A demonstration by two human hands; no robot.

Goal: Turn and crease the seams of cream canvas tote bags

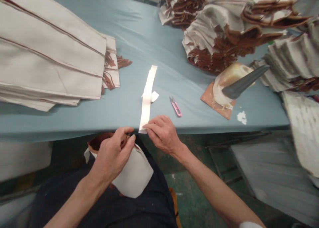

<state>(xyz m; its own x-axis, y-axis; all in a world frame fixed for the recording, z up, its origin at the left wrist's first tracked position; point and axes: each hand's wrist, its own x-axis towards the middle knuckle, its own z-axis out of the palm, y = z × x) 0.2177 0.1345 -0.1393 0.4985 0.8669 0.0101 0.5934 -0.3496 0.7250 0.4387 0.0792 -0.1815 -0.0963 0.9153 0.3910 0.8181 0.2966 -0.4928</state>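
Observation:
My left hand (113,151) is closed on the edge of a cream and brown fabric piece (136,175) that hangs over my lap, just below the table edge. With thumb and fingers together, my right hand (163,133) pinches the near end of a white strip (147,102) lying on the table. A small curled piece of the same white material (154,96) sticks out beside the strip. Pink-handled thread snips (175,107) lie to the right of the strip, blades pointing away from me.
Stacked cream panels with brown edges (54,52) cover the table's left side. Bundles of cream and brown pieces (211,32) stand at the back right. A glue container with a dark grey handle (234,85) sits on a brown square. The blue tablecloth (119,112) hangs over the front edge.

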